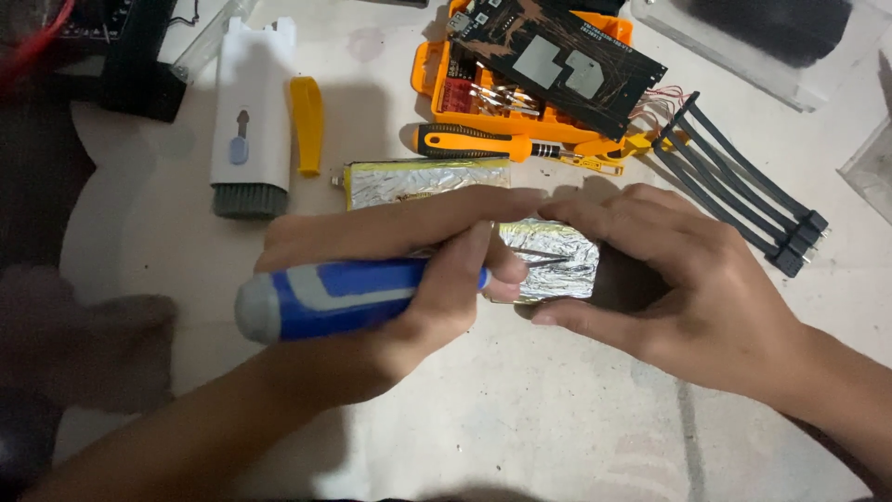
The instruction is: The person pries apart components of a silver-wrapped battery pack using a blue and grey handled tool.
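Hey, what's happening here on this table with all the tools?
A person is working on a flat foil-wrapped pack lying on a pale table. The left hand grips a blue-and-grey screwdriver, its thin metal tip lying across the foil. The right hand steadies the pack from its right end. Behind them lie an orange-handled screwdriver, an orange bit case with a dark circuit board on top, a white cleaning brush and some grey straps.
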